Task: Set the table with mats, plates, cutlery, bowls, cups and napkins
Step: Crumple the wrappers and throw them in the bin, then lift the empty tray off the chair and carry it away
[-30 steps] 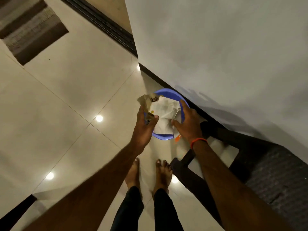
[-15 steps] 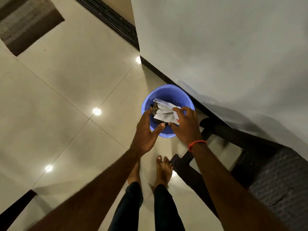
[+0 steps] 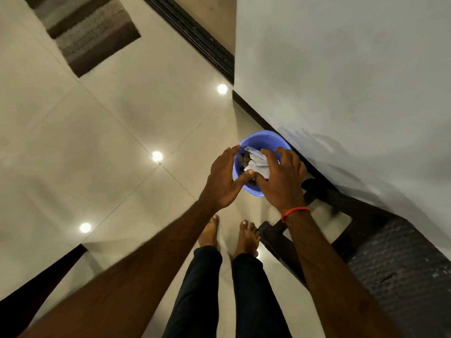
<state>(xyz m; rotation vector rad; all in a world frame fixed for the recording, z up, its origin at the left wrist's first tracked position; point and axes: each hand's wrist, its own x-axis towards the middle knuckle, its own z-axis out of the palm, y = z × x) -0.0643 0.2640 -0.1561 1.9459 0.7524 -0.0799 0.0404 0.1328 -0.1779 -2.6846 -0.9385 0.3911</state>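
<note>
Crumpled white paper (image 3: 256, 164) lies in the round blue plastic tub (image 3: 263, 137) beneath your spread-fingered left hand (image 3: 223, 182) and right hand (image 3: 280, 182), neither gripping; likely light, soft, springy, so pinch a folded edge.

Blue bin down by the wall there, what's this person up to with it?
A barefoot person stands over the blue bin, both hands spread above its mouth. Crumpled white paper lies inside. The right hand is over it, apparently pressing it down, while the left hand hovers open at the rim. A dark chair stands just to the person's right.
</note>
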